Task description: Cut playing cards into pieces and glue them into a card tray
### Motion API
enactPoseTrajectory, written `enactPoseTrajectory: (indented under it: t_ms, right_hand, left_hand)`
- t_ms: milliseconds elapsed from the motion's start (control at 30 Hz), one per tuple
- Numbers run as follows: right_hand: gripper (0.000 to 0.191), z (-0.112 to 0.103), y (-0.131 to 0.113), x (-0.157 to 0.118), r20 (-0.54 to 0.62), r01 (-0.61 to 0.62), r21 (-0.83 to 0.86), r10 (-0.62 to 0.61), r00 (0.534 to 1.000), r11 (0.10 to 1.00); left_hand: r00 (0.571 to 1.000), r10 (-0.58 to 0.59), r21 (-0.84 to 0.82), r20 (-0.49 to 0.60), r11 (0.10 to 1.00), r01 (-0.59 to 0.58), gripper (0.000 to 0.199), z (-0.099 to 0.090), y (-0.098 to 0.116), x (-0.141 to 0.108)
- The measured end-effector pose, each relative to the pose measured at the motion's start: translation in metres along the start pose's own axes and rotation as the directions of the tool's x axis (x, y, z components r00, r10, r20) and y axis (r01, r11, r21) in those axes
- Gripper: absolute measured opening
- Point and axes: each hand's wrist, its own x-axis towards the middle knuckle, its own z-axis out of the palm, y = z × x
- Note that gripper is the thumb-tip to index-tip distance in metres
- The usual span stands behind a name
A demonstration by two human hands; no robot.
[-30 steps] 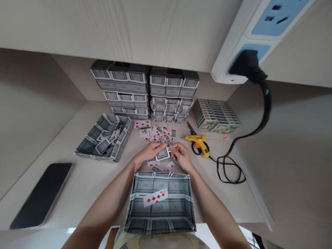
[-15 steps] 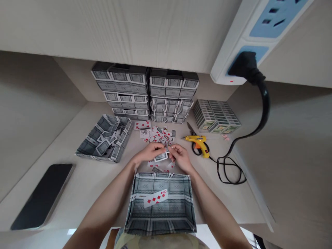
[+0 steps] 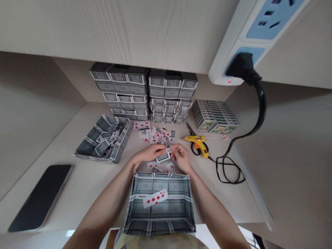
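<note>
Between both hands is a playing card (image 3: 163, 157), its patterned back facing up. My left hand (image 3: 153, 152) pinches it from the left, thumb on top. The fingers of my right hand (image 3: 181, 157) are closed on the card's upper right corner. Just beyond the hands lies a pile of loose cards and cut card pieces (image 3: 158, 136), and a few more pieces lie under and in front of them. Close to my body stands an open box made of playing cards (image 3: 166, 186), with a cut six of diamonds (image 3: 155, 199) inside.
A second card box (image 3: 88, 147) with folded cards stands left, near a black phone (image 3: 40, 197). Stacked card boxes (image 3: 135, 81) line the back. To the right are a yellow glue gun (image 3: 198, 140) over black-handled scissors (image 3: 193, 148), card decks (image 3: 216, 116), and a looped cable (image 3: 230, 171).
The card in my hands has turned slightly and shows more of its back. The right hand has shifted a little at its corner. The view has moved slightly.
</note>
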Motion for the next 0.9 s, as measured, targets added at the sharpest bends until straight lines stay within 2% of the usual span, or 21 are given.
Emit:
enactPoseTrajectory:
  t_ms: [333,600,767,900]
  right_hand:
    - [0.03,0.002,0.002,0.0,-0.052,0.034,-0.041,-0.036,0.998,0.999]
    - [0.029,-0.002,-0.006,0.002,0.066,-0.053,0.017,0.051,0.997,0.998]
    - [0.028,0.001,-0.007,0.001,0.077,-0.064,0.04,0.061,0.995,0.997]
    - [0.027,0.001,-0.007,0.0,0.043,-0.07,0.082,0.066,0.997,0.994]
  left_hand:
    - [1.0,-0.014,0.009,0.003,1.0,0.014,0.035,0.005,-0.003,0.002]
    - [0.999,-0.008,-0.046,-0.052,0.999,0.005,0.035,0.007,-0.008,0.0]
    - [0.997,-0.002,-0.057,-0.075,0.998,-0.002,0.035,0.007,-0.008,-0.001]
    - [0.995,-0.004,-0.073,-0.1,0.997,-0.003,0.034,0.01,-0.007,0.0]
